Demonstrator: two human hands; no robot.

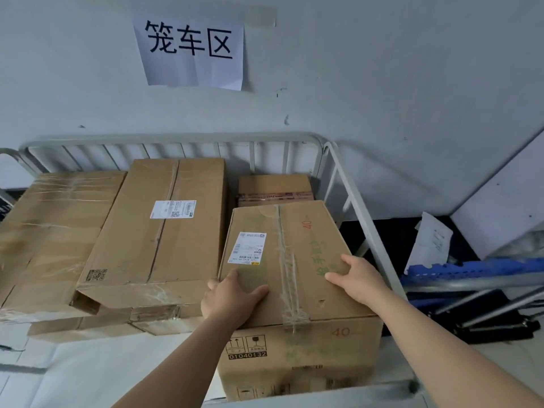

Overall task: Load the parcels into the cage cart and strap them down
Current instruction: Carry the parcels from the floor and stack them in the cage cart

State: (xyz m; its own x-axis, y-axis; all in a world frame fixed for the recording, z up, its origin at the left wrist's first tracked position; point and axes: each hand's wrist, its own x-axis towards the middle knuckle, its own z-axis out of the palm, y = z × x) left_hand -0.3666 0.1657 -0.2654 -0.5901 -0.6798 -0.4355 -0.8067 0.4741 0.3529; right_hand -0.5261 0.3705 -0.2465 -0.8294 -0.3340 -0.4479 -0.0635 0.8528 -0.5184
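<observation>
A brown cardboard parcel (294,251) marked "40" sits at the right side of the grey cage cart (350,207), against its right rail. My left hand (232,298) lies flat on the near left part of its top. My right hand (357,278) rests flat near its right edge. Both sets of fingers are stretched out. A long flat parcel (159,228) with a white label lies to the left, on top of other cartons. A taped parcel (56,219) fills the far left. Behind the "40" parcel stands a small box (275,187).
A paper sign (191,51) hangs on the wall above the cart. To the right of the cart, on the floor, lie blue plastic pieces (477,269), a sheet of paper (432,240) and black metal frames (485,313). The cart's front rail (309,399) crosses the bottom of the view.
</observation>
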